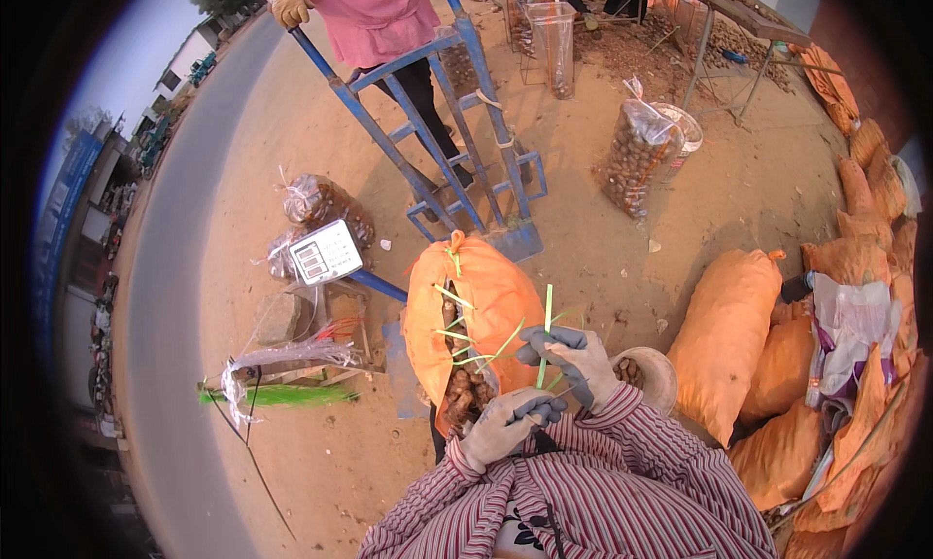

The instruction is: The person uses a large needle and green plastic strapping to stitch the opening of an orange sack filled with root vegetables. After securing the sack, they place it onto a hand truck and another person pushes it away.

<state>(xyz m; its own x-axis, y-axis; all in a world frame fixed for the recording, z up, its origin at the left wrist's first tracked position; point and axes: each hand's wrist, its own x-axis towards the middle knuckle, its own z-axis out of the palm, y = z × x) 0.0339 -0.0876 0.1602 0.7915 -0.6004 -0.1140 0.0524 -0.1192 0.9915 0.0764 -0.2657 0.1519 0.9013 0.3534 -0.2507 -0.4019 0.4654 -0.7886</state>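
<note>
Before me an orange woven sack (503, 289) stands upright, its near side split open and showing brown tubers (466, 395). Light green plastic strips (455, 334) lace across the gap, and another ties the top. My right hand (579, 362), in a grey-coated work glove, grips a green plastic strip (547, 318) beside the sack. My left hand (510, 422), gloved alike, is closed at the strip's lower end, close to the sack's open edge. A thin dark needle-like piece shows between the hands; which one holds it is unclear.
A person in pink holds a blue hand truck (437, 136) just beyond the sack. Left are a scale display (326, 253) and a wooden stand (321, 366) with plastic ties. A tuber bucket (656, 377) and full orange sacks (721, 340) sit right; a filled clear bag (638, 154) stands farther off.
</note>
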